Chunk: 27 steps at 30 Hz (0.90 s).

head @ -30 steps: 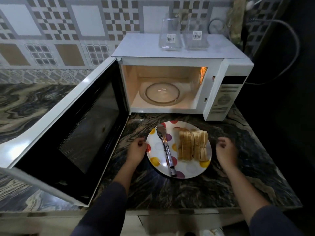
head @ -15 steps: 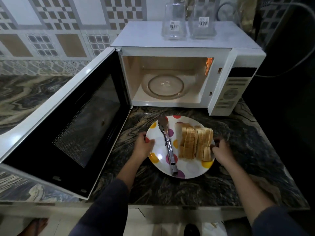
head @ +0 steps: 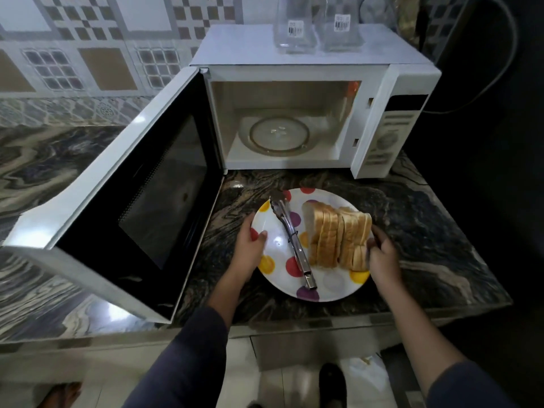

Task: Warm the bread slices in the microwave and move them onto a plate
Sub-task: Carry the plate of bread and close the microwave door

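At lower centre of the frame, our left hand (head: 250,248) and right hand (head: 382,257) each clamp a grip on opposite rims of the plate (head: 332,282); bread (head: 338,237) and tongs (head: 291,237) lie between them. Beyond stands the open microwave (head: 294,128), topped by jars (head: 318,25) with unreadable barcode labels.

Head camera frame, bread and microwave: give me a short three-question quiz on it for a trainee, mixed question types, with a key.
1. True or false: the microwave door is shut.
2. What lies on the plate beside the bread slices? A) a fork B) metal tongs C) a knife
3. Fill in: the left hand and right hand grip opposite ____ of the plate.

Key
1. False: the door stands wide open, and only the glass turntable is inside.
2. B: the tongs lie left of the bread.
3. Edges.
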Motion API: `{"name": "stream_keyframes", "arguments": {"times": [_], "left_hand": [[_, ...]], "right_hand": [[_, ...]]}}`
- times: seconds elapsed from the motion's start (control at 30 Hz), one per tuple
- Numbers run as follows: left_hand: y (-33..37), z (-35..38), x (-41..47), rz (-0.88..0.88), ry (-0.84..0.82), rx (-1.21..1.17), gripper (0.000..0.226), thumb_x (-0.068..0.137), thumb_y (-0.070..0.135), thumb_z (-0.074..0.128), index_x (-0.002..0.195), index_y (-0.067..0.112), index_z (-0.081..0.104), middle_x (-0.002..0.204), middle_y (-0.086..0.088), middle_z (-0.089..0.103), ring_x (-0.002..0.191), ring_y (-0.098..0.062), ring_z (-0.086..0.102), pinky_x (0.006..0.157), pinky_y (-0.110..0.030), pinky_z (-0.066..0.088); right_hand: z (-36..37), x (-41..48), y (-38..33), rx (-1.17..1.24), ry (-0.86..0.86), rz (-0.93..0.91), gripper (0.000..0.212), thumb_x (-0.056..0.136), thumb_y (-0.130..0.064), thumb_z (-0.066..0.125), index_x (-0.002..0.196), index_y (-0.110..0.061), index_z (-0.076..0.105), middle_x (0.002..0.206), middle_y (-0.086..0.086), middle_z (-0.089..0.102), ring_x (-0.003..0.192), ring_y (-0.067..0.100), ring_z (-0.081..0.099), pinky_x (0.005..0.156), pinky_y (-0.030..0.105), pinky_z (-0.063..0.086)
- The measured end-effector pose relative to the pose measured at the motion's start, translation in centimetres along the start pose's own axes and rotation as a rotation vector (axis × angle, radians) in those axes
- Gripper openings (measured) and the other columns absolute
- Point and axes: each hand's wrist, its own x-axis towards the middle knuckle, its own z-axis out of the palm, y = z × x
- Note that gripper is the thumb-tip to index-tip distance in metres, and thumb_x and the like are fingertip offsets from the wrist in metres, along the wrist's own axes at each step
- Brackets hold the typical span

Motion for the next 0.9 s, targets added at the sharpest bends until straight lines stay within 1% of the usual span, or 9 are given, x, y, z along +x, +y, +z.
{"name": "stream_keyframes", "arguments": {"times": [0.17, 0.27, 0.33, 0.4, 0.5, 0.53, 0.7, 0.83, 0.9], "left_hand": [[-0.4, -0.7, -2.8, 0.023, -0.04, -0.053, 0.045, 0.092, -0.003, 0.048, 0.133, 0.014, 0.043, 0.118, -0.007, 0.058, 0.106, -0.024, 0.058, 0.094, -0.04, 0.049], [-1.1, -1.2, -4.4, 0.047, -0.037, -0.042, 0.045, 0.092, -0.001, 0.05, 0.133, 0.012, 0.044, 0.125, -0.013, 0.057, 0.109, -0.026, 0.057, 0.095, -0.042, 0.049], [-1.4, -1.4, -5.7, 0.051, -0.041, -0.038, 0.045, 0.092, 0.0, 0.05, 0.134, 0.014, 0.044, 0.126, -0.013, 0.057, 0.112, -0.029, 0.057, 0.094, -0.044, 0.05], [-1.5, -1.7, -7.2, 0.054, -0.049, -0.05, 0.045, 0.092, 0.0, 0.049, 0.134, 0.014, 0.044, 0.123, -0.012, 0.058, 0.108, -0.027, 0.059, 0.086, -0.036, 0.054], [-1.8, -2.1, -10.0, 0.086, -0.056, -0.053, 0.042, 0.093, 0.0, 0.048, 0.132, 0.014, 0.046, 0.116, -0.008, 0.06, 0.094, -0.017, 0.061, 0.068, -0.017, 0.054], [-1.9, -2.2, -11.0, 0.087, -0.044, -0.056, 0.042, 0.093, 0.0, 0.048, 0.132, 0.015, 0.045, 0.116, -0.009, 0.06, 0.094, -0.018, 0.061, 0.068, -0.017, 0.054], [-2.1, -2.9, -17.0, 0.043, 0.051, -0.065, 0.049, 0.093, 0.0, 0.049, 0.138, 0.016, 0.039, 0.127, -0.011, 0.056, 0.115, -0.03, 0.055, 0.097, -0.041, 0.047], [-3.0, -4.8, -22.0, 0.055, 0.033, -0.066, 0.049, 0.094, 0.001, 0.048, 0.14, 0.016, 0.037, 0.119, -0.008, 0.059, 0.107, -0.026, 0.059, 0.092, -0.039, 0.05], [-3.9, -5.9, -24.2, 0.065, 0.059, -0.052, 0.052, 0.093, 0.001, 0.048, 0.142, 0.016, 0.037, 0.123, -0.013, 0.059, 0.105, -0.027, 0.059, 0.087, -0.036, 0.051]], "right_hand": [[-0.5, -4.0, 0.6, 0.143, 0.079, -0.008, 0.038, 0.102, -0.015, 0.031, 0.134, -0.024, 0.048, 0.129, 0.007, 0.056, 0.113, 0.025, 0.053, 0.085, 0.033, 0.043], [-1.1, -5.8, 1.3, 0.193, 0.089, -0.005, 0.039, 0.101, -0.013, 0.032, 0.136, -0.023, 0.047, 0.137, 0.008, 0.052, 0.123, 0.026, 0.049, 0.102, 0.041, 0.042], [-1.8, -6.9, 1.9, 0.231, 0.083, -0.009, 0.039, 0.101, -0.012, 0.033, 0.137, -0.022, 0.045, 0.141, 0.008, 0.048, 0.127, 0.026, 0.047, 0.105, 0.041, 0.041], [-2.4, -8.1, 2.2, 0.237, 0.081, -0.031, 0.039, 0.101, -0.012, 0.034, 0.138, -0.019, 0.044, 0.142, 0.009, 0.047, 0.127, 0.026, 0.047, 0.1, 0.035, 0.042], [-3.4, -10.0, 2.8, 0.258, 0.058, -0.068, 0.038, 0.101, -0.013, 0.035, 0.136, -0.021, 0.046, 0.142, 0.007, 0.048, 0.128, 0.025, 0.046, 0.107, 0.043, 0.038], [-3.8, -10.7, 3.0, 0.266, 0.052, -0.068, 0.037, 0.101, -0.013, 0.036, 0.135, -0.022, 0.048, 0.141, 0.007, 0.049, 0.127, 0.025, 0.047, 0.107, 0.046, 0.038], [-5.8, -15.2, 3.8, 0.272, 0.023, -0.081, 0.036, 0.1, -0.013, 0.037, 0.132, -0.022, 0.051, 0.143, 0.007, 0.047, 0.131, 0.026, 0.043, 0.109, 0.045, 0.036], [-7.2, -20.1, 4.3, 0.258, -0.011, -0.085, 0.035, 0.101, -0.013, 0.037, 0.133, -0.019, 0.051, 0.142, 0.006, 0.047, 0.129, 0.024, 0.044, 0.106, 0.04, 0.038], [-7.7, -22.6, 4.6, 0.248, -0.048, -0.083, 0.037, 0.101, -0.015, 0.036, 0.135, -0.019, 0.05, 0.14, 0.005, 0.048, 0.126, 0.023, 0.046, 0.097, 0.033, 0.04]]}}
